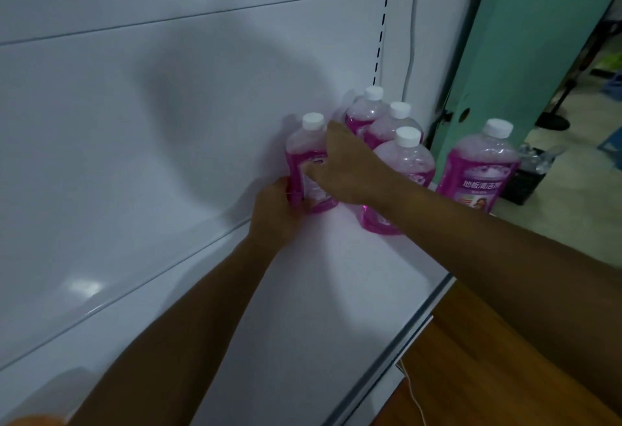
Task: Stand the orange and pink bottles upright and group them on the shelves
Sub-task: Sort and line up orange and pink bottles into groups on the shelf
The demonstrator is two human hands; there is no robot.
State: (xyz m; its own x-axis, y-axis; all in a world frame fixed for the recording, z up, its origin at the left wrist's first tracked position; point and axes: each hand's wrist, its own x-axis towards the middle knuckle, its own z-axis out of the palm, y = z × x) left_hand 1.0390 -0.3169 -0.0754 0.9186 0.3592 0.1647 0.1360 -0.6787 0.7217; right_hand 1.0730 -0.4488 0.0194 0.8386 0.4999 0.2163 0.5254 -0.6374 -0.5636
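So both hands are on one upright pink bottle: left hand wraps its base, right hand clasps its side. It's standing on the white shelf, just left of three more pink bottles; a fifth bottle sits at the far right.

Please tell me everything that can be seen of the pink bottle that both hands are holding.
The held pink bottle is clear plastic, as it looks, with a white screw cap, pink liquid filling most of it and a label turned partly away. It stands upright on the white shelf, close to the back panel, left of the other pink bottles. The left hand grips its lower side; the right hand wraps its middle from the right. Whether its base fully rests on the shelf cannot be told.
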